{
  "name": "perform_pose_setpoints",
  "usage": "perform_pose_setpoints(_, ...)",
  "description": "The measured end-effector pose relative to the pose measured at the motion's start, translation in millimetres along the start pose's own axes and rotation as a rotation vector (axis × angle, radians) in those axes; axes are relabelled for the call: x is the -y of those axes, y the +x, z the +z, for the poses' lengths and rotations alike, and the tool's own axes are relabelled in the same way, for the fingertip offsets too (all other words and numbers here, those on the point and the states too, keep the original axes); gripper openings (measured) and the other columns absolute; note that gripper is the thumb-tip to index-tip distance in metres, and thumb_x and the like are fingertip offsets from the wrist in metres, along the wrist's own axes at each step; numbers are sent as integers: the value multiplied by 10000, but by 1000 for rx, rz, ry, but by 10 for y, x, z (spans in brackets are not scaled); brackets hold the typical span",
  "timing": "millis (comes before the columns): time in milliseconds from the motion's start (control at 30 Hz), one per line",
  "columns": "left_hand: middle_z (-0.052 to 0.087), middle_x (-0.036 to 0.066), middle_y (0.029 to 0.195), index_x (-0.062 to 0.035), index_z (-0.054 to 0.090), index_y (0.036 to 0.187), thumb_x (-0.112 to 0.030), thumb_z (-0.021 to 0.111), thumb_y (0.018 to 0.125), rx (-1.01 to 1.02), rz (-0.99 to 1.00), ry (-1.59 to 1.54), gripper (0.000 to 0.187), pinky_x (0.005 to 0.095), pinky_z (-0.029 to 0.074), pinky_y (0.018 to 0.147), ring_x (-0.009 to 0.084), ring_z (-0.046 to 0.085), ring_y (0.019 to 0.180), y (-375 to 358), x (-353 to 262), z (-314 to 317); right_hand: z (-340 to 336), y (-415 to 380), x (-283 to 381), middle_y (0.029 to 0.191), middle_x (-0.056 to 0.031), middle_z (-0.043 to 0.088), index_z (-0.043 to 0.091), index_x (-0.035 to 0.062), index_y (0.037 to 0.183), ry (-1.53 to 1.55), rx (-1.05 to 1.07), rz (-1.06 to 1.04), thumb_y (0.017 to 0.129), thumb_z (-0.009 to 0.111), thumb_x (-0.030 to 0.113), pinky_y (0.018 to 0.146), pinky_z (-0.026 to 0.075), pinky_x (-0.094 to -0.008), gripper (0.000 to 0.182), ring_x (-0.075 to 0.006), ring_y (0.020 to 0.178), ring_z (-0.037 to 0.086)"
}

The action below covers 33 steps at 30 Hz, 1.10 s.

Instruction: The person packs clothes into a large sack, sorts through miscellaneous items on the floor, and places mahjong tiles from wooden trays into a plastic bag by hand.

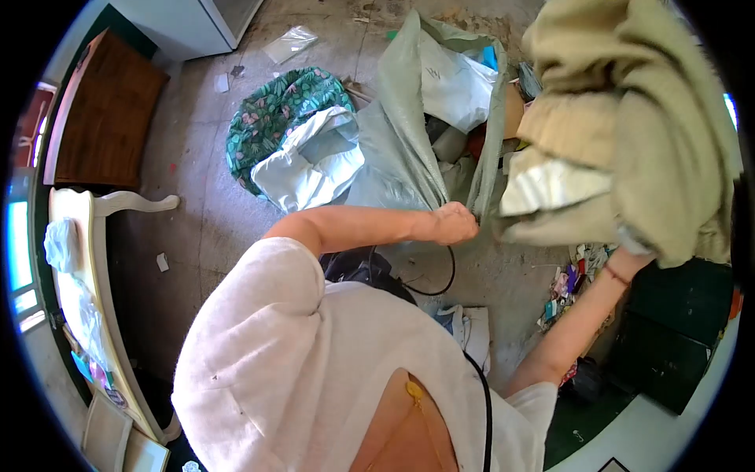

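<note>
My left hand (456, 223) is closed in a fist on the rim of a big grey-green plastic sack (397, 118), which stands open in front of me. Inside the sack lie a white plastic bag (456, 82) and a jumble of other items. Raised on the right is a bulky khaki garment (676, 157) with a gathered band and a pale lining, slightly blurred. My right hand (635, 253) grips its lower edge; the fingers are mostly hidden by the cloth.
Left of the sack sit a green leaf-patterned round bag (275, 102) and a white cloth or bag (311, 165). Small clutter (570, 287) litters the floor at right, near a dark green cabinet (668, 330). A white table (106, 315) and a brown wooden cabinet (106, 110) stand at left.
</note>
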<state>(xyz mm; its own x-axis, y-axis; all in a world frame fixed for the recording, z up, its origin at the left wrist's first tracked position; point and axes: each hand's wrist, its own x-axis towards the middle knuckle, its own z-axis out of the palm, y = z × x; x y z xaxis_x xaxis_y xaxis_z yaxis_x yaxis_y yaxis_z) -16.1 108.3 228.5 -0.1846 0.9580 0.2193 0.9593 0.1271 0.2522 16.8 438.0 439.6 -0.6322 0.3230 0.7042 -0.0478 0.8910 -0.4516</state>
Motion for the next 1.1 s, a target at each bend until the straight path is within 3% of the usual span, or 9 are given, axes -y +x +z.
perform_pose_setpoints(200,591,80,621,-33,612,625,-86,599,536,-165,4,239,104,335,361,362,228,546,513,27,-574,163,-133,1185,1446,1221,-177,431,400,-52,1185,1165,-187,257,852,392,272,998,283,-401,464,-281,1139,402)
perform_pose_setpoints(367,532,58,534,-78,536,520,-91,567,549,-121,53,99,44,321,344,376,190,504,477,131,-742,-69,256,1353,1835,1186,-143,472,438,-47,1155,992,-201,-61,763,478,-3,953,339,-361,397,-228,1087,450)
perform_pose_setpoints(467,542,54,530,-88,555,519,-100,576,546,-129,34,143,36,328,345,364,199,518,474,163,-789,-85,723,1041,1781,1140,-127,505,463,-21,1148,1872,36,319,700,554,-25,924,361,-331,457,-189,1038,476)
perform_pose_setpoints(500,554,54,538,-99,564,520,-106,580,546,-124,16,129,32,329,352,367,205,537,489,179,-788,-84,983,813,1570,1115,-119,519,479,-17,1127,1432,13,116,694,573,-14,908,374,-325,443,-189,1020,486)
perform_pose_setpoints(633,634,77,672,-89,659,652,-84,599,592,159,-61,-46,84,336,451,443,234,627,654,142,-809,-351,1627,-260,1126,1039,-76,540,509,28,1080,1440,-46,936,785,565,113,792,443,-332,311,-212,911,522)
perform_pose_setpoints(767,625,66,643,-93,646,612,-102,589,590,127,-130,66,62,328,417,411,218,614,602,4,-797,-460,1958,-1346,278,1076,-112,528,532,-35,1037,846,66,1067,678,652,33,791,426,-331,385,-207,932,511)
perform_pose_setpoints(800,609,62,591,-85,628,561,-107,591,561,125,-112,68,43,317,381,376,216,599,545,-25,-765,-486,1917,-1585,190,1084,-130,532,525,-65,1027,578,161,645,647,674,55,802,418,-322,426,-211,934,508)
perform_pose_setpoints(933,613,97,598,-66,644,597,-104,585,585,140,8,-11,72,351,417,398,214,600,531,-201,-965,-28,1762,-2123,234,1083,-189,543,548,-56,990,82,431,767,671,649,120,894,364,-345,378,-286,1021,500)
perform_pose_setpoints(1100,593,121,628,-19,575,725,-113,562,628,132,-16,-223,136,379,459,512,277,607,618,62,-947,-469,1979,-2025,147,893,-171,609,618,22,855,-107,641,162,686,614,263,740,446,-390,295,-328,840,567)
